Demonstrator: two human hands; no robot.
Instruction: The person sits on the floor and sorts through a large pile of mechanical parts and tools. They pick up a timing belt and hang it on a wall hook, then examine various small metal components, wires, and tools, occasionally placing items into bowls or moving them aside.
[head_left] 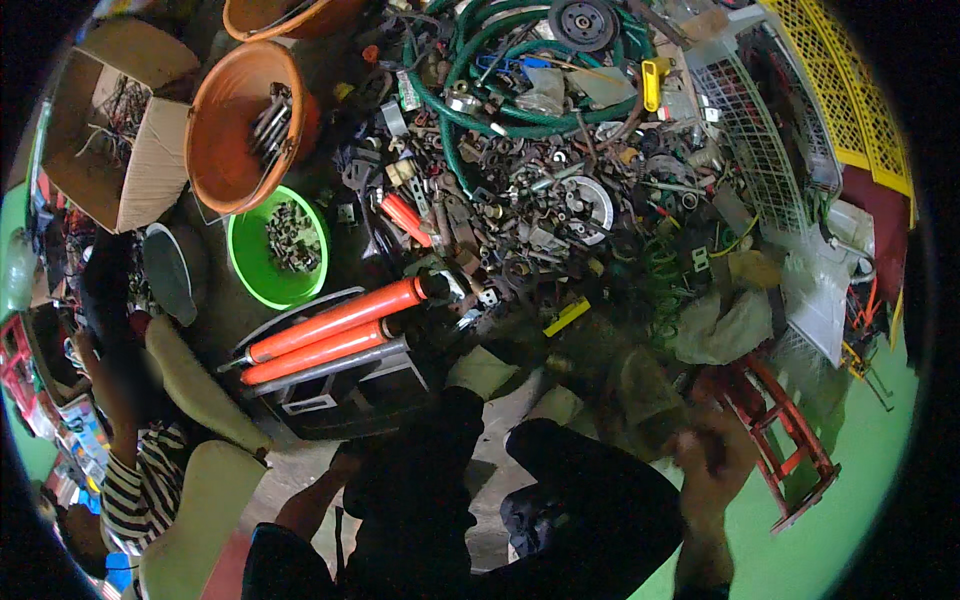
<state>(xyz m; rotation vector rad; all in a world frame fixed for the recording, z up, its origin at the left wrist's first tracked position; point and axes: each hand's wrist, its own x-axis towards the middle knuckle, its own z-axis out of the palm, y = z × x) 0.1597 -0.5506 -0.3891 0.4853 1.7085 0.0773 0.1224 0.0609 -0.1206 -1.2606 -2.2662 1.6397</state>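
Right hand (712, 452) raised and blurred at the lower right, fingers seemingly curled round something small and dark; hard to tell what, or how firm the hold. Left hand (350, 465) low beside the dark knee, mostly hidden, so cannot tell whether released or clenched. Nearest to the right hand: a red metal frame (790, 440) just beside it and a crumpled khaki cloth (640, 385) by the fingers.

Risk from here, as a judgement: a small piece slipping from a moving grip and vanishing into the scrap heap (540, 210) of nuts, brackets and rusty bits on the floor ahead; sharp edges in that heap likely to nick bare skin.

Around: two orange cylinders (340, 325) lying side by side on a dark box, a green bowl (262, 275) with bolts, an orange basin (225, 130) holding metal rods, a cardboard box (130, 130), coiled green hose (520, 120), a white wire basket (760, 130). Another person in a striped sleeve (135, 480) crouching at the left, crowding that side.
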